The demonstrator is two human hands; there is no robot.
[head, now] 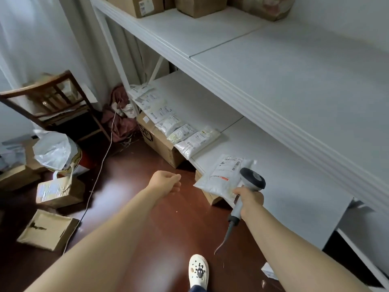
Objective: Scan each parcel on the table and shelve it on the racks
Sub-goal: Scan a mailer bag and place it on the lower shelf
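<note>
Parcel (221, 178) on rack shelf (284, 186), scanner (252, 179) before it, box (211, 198) beneath

A single head-worn view looks steeply down, close, at shelf (263, 144) and floor (130, 186).

The cardboard boxes (136, 5) on the far upper shelf (210, 39) are cut off by the top edge. The label print on the white bags (181, 131) along the lower shelf (273, 186) is too small to be read. The parcel (219, 178) has its near corner hidden behind the right hand (250, 200) and the scanner (251, 179), whose grip is covered by fingers (240, 191). The shoe (198, 270) is cut off by the bottom edge.
</note>
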